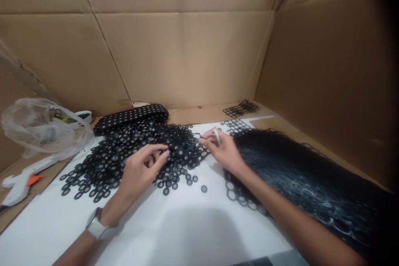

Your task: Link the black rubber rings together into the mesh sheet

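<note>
My left hand [141, 166], with a watch [99, 224] on its wrist, is over the front of a heap of small black rings [124, 153]. Its thumb and forefinger are pinched together; something dark shows at their tips, too small to make out. My right hand [222, 149] is at the heap's right edge, closed around a short white pen-like stick [216, 136]. At its thumb and fingertip is a thin dark piece, perhaps a ring. Beside the right forearm lies a wide black mesh of linked rings [289, 174].
Behind the heap lies a black roll with pale dots [132, 117]. On the left are a clear plastic bag [40, 129], a white bowl [82, 118] and a white glue gun [23, 183] with an orange trigger. Mesh pieces [240, 109] lie back right. Cardboard walls [187, 58] enclose the white work surface [140, 237].
</note>
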### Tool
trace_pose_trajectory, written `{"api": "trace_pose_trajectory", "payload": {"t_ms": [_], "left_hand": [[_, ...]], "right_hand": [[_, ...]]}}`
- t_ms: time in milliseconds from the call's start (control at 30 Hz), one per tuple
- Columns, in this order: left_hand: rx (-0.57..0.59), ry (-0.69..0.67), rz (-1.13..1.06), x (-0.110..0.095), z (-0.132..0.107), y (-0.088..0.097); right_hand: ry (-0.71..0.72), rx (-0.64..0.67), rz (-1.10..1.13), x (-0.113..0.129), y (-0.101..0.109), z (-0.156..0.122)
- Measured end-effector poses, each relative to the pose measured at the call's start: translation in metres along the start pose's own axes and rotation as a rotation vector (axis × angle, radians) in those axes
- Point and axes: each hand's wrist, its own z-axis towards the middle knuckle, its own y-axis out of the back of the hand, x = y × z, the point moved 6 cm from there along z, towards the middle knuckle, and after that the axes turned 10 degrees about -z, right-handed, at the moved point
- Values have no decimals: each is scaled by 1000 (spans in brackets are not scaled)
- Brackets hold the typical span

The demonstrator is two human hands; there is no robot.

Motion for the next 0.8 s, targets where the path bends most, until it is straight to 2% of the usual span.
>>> {"api": "trace_pose_trajectory", "payload": {"t_ms": [133, 367, 567, 633, 800], "left_hand": [[68, 135, -72, 9, -7, -18], [143, 276, -116, 25, -7, -29], [221, 550, -383, 30, -9, -38], [209, 582, -438, 29, -8, -37], [187, 559, -484, 25, -8, -34]], "right_hand": [[75, 17, -34, 11, -1, -4], [144, 35, -149, 22, -2, -9], [206, 32, -227, 28, 0, -12], [248, 33, -278, 30, 2, -12], [307, -12, -387, 31, 5, -13]]}}
